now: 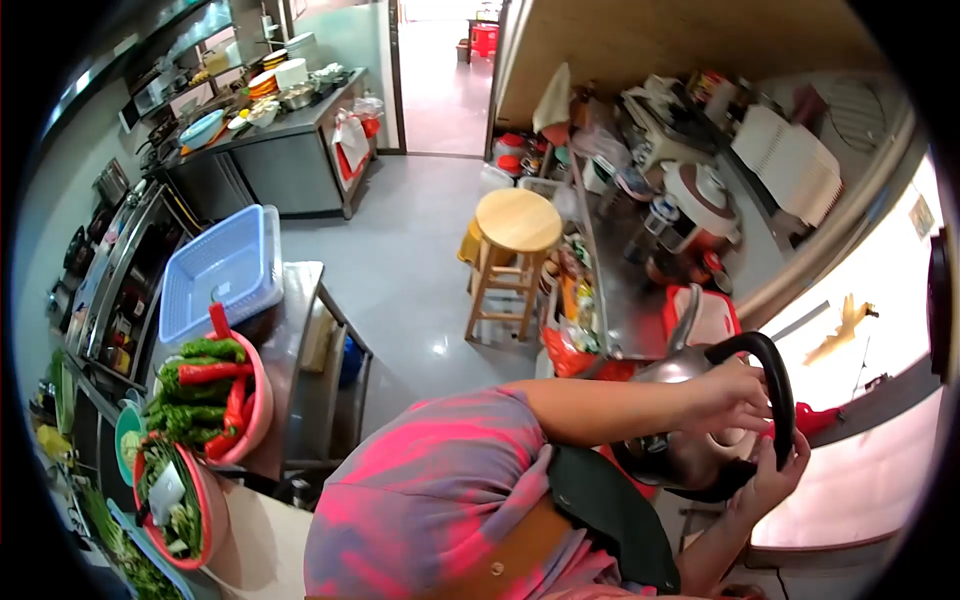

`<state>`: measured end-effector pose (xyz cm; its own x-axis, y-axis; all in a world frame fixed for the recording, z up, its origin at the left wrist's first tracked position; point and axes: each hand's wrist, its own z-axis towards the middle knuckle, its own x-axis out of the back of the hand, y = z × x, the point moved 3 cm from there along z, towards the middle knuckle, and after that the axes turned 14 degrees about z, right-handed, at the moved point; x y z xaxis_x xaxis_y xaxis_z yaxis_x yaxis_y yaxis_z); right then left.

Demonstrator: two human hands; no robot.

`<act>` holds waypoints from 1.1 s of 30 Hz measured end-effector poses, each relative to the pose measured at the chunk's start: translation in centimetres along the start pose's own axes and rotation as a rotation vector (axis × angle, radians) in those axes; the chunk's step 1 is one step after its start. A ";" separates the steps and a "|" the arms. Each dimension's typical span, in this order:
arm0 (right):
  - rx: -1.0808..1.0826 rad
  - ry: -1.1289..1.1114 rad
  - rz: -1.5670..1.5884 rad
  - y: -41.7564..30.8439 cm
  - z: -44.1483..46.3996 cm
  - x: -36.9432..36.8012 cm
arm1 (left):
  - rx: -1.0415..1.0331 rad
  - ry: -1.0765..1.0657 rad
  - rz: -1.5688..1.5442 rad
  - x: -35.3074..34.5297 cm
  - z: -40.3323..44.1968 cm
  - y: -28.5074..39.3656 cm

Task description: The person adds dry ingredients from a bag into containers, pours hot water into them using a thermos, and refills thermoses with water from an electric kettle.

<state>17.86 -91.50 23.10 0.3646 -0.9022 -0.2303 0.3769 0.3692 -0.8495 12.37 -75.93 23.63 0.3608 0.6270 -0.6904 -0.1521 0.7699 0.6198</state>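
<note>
A metal kettle [672, 452] with a curved spout and a big black handle [776, 385] is at the lower right, tilted in the view. My left hand [730, 398] reaches across above the kettle's body, its fingers bent together against the inner side of the handle. From below, my right hand [775, 475] grips the lower end of that handle between thumb and fingers. Part of the kettle's top is covered by my left hand and forearm.
A wooden stool [518, 218] stands mid-floor. On the left are a blue basket [215, 270], a pink bowl of red and green peppers [262, 410] and a pink basin of cut greens [212, 510]. A rice cooker [700, 195] and a red-rimmed tray [710, 318] lie along the right counter.
</note>
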 end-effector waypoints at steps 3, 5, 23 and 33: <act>-0.013 -0.066 0.121 2.4 -1.6 -10.4 | -0.049 0.056 0.099 4.1 -6.4 7.2; -0.140 -0.129 0.158 4.3 -2.0 -16.4 | -0.108 0.130 0.121 6.2 -10.4 12.1; -0.393 -1.062 0.489 26.7 -1.5 -75.9 | -0.623 0.775 0.564 30.8 -37.7 53.1; -0.292 -0.984 0.346 38.8 2.2 -107.6 | -0.700 0.843 0.554 52.4 -45.3 76.9</act>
<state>-4.91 20.40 15.93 0.9847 -0.1368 -0.1076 -0.0473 0.3845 -0.9219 -22.11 21.46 18.19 -0.5785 0.5701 -0.5834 -0.6502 0.1097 0.7518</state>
